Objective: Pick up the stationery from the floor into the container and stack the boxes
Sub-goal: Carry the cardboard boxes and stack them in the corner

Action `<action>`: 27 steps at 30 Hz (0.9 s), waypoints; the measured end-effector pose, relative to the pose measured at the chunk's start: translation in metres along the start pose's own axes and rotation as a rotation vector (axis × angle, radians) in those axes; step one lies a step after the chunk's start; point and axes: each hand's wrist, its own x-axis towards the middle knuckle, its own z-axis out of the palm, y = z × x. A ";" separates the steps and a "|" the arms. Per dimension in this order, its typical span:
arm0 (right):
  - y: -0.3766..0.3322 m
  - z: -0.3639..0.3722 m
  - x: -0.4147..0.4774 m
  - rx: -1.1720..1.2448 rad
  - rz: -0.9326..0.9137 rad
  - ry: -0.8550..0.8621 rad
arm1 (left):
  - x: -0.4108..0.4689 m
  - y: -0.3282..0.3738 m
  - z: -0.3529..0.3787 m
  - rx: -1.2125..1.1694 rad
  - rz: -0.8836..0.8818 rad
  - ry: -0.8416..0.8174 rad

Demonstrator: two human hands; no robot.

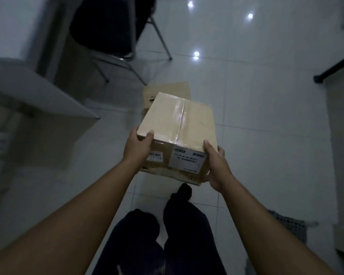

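I hold a taped cardboard box (177,124) in the air in front of me, above the white tiled floor. My left hand (136,148) grips its near left corner, thumb on top. My right hand (215,165) clasps the near right corner from the side and below. White shipping labels show on the box's near face. Behind and beneath it a second cardboard box (167,91) lies on the floor, mostly hidden by the held one. No stationery or container is clearly visible.
A black chair (107,26) with metal legs stands at the back left. A white desk (38,92) juts in from the left. A grey perforated basket (288,225) sits low right. A dark tripod leg (334,68) crosses the right edge. My dark-trousered legs (167,235) are below.
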 end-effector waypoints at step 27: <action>0.380 0.375 -0.417 -1.054 -0.283 -0.987 | -0.468 -0.414 -0.447 -0.696 -0.355 1.101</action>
